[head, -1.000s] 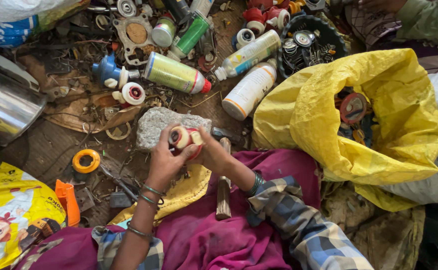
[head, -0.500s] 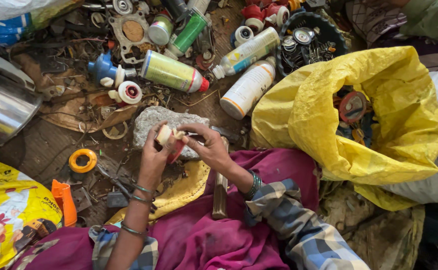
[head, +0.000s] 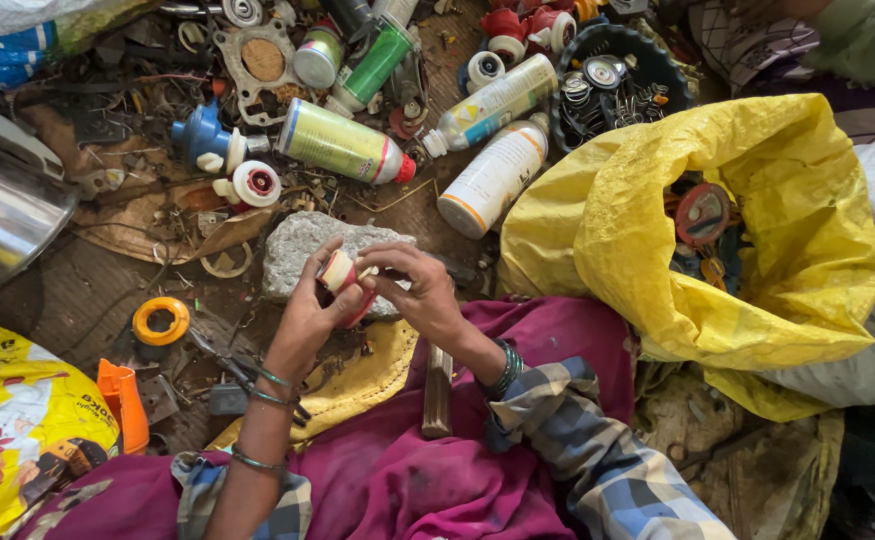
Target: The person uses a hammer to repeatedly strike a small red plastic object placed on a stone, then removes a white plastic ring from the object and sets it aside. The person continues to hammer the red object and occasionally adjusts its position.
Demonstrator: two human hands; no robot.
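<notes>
Both hands, left hand (head: 310, 312) and right hand (head: 416, 293), pinch one red-and-white cap (head: 339, 272) between their fingertips above the stone (head: 298, 250)

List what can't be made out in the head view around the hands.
- Small red-and-white cap: lower part hidden by the left hand and right hand.
- Yellow sack: contents mostly hidden by its folds.
- Grey stone: near edge covered by both hands.
- Metal can: cut off by the left edge.
- Wooden handle: head hidden under the right hand.
</notes>
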